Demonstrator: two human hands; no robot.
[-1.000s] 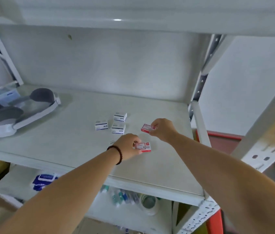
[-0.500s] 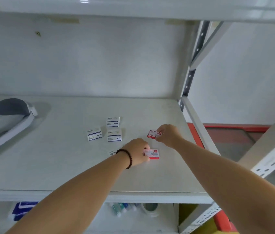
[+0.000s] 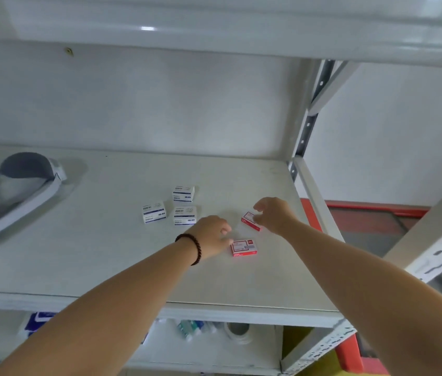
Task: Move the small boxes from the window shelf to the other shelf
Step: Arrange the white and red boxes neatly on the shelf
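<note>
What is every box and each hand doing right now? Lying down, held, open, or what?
Near red box: flat on the shelf, left fingers touching its edge.
Far red box: tilted, right fingers at its edge.
Three white boxes: resting on the shelf, closed, untouched.
Left hand: open, holding nothing.
Right hand: open, fingers curled by the far box.

We get soft, even daylight, a small glare spot on the upper shelf [image 3: 147, 28], faint shadows, fisheye bending at edges, slightly blurry throughout.
</note>
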